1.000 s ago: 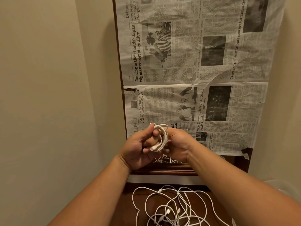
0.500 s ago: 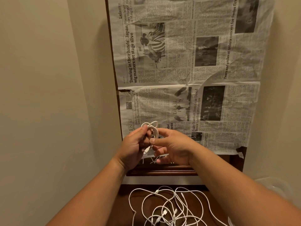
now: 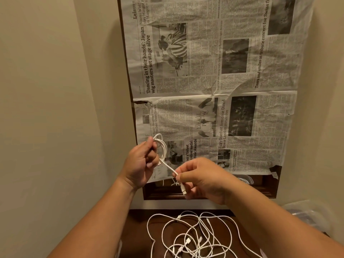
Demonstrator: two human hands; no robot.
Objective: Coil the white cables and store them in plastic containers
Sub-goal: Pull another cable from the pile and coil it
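Note:
My left hand [image 3: 141, 164] grips a small coil of white cable [image 3: 162, 146], held up in front of the newspaper. The cable's free end runs down to the right, where my right hand [image 3: 201, 179] pinches it just above its plug [image 3: 183, 190]. Below my arms a loose tangle of white cables [image 3: 193, 237] lies on the dark wooden table [image 3: 137, 224]. A clear plastic container [image 3: 307, 215] sits at the right edge, partly behind my right forearm.
Newspaper sheets [image 3: 214, 81] cover a dark wooden frame on the wall ahead. Beige walls close in on the left and right. Another coiled cable [image 3: 243, 178] shows under the newspaper's lower edge.
My hands have drawn apart. The right hand has pulled the cable's plug end out of the coil, down and to the right; the left hand has kept hold of the coil.

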